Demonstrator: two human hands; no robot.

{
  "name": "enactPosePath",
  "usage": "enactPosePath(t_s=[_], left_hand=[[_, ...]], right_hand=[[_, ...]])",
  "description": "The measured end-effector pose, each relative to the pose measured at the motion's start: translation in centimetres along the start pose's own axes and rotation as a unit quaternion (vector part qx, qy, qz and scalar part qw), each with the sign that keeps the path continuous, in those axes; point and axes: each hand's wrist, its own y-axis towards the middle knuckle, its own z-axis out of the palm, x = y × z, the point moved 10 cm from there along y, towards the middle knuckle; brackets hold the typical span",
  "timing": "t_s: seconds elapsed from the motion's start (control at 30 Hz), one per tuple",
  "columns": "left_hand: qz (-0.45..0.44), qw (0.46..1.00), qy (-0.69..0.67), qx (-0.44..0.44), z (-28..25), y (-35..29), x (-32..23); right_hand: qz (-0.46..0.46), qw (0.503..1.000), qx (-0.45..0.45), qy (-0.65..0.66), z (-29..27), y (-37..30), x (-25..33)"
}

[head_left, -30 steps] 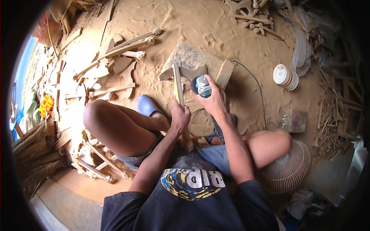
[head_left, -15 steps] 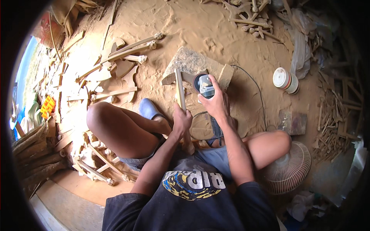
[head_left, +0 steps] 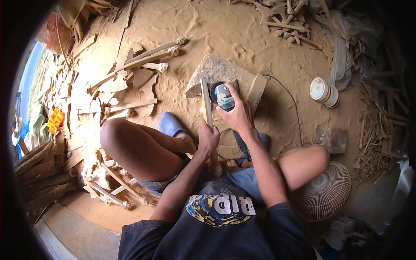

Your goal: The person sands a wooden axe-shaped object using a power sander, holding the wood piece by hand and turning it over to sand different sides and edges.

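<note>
Left hand (head_left: 209, 139) gripped wooden stick (head_left: 206, 104), fingers wrapped tight around lower end. Right hand (head_left: 237, 115) held power sander (head_left: 224, 95) against stick, fingers curled over it, above sawdust-covered floor (head_left: 225, 30).

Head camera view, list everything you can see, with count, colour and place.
wooden stick: one, pale, upright at centre, in left hand
power sander: one, dark with clear top, under right hand
stone slab: one, grey, on sawdust floor
carved wooden pieces: many, pale, left
tape rolls: stacked, white, right
fan: one, white, lower right
slipper: one visible, blue, left foot
left hand: grips stick
right hand: on sander
</note>
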Motion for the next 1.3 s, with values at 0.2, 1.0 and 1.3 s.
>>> enactPosePath(t_s=[0.2, 1.0, 1.3], left_hand=[[-0.016, 1.0, 0.01, 0.01, 0.3, 0.0, 0.1], [-0.051, 0.999, 0.008, 0.017, 0.2, -0.3, 0.6], [-0.165, 0.985, -0.025, 0.037, 0.3, -0.2, 4.6]], right_hand=[[-0.006, 0.998, -0.025, -0.06, -0.1, 0.0, -0.8], [0.115, 0.992, -0.016, -0.04, -4.3, -5.6, -3.7], [0.022, 0.978, -0.205, 0.037, -19.5, -6.4, 1.8]])
